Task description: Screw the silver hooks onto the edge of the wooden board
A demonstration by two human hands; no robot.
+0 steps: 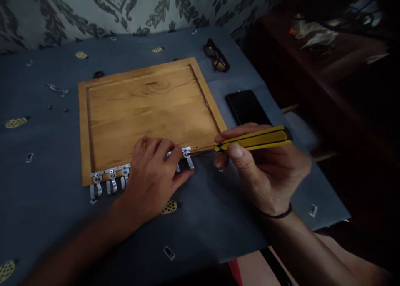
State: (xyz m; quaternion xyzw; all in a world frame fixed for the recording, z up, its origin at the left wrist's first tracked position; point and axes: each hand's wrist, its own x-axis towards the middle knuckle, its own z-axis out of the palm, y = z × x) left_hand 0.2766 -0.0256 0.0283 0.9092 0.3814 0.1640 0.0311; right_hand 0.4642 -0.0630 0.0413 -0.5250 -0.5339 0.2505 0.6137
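A framed wooden board (pixel 143 106) lies on the cloth-covered table. Along its near edge runs a metal hook rail (pixel 111 170) with several silver hooks; its middle is hidden under my left hand (pixel 156 173). That hand presses over the rail and board edge, fingers bent on the wood and thumb stretched along the near side. In my right hand (pixel 262 169) is a yellow-and-black screwdriver (pixel 259 139), held between thumb and fingers. Its dim shaft points left along the board's edge, towards the rightmost hook (pixel 188 156); whether the tip touches a screw I cannot tell.
Behind my right hand lies a black phone (pixel 248 106), with dark glasses (pixel 216 56) farther back. Left of the board are a small metal piece (pixel 57 89) and tiny dark bits. A dark object (pixel 98 74) sits behind the board. Patterned fabric (pixel 125 6) borders the table's far side.
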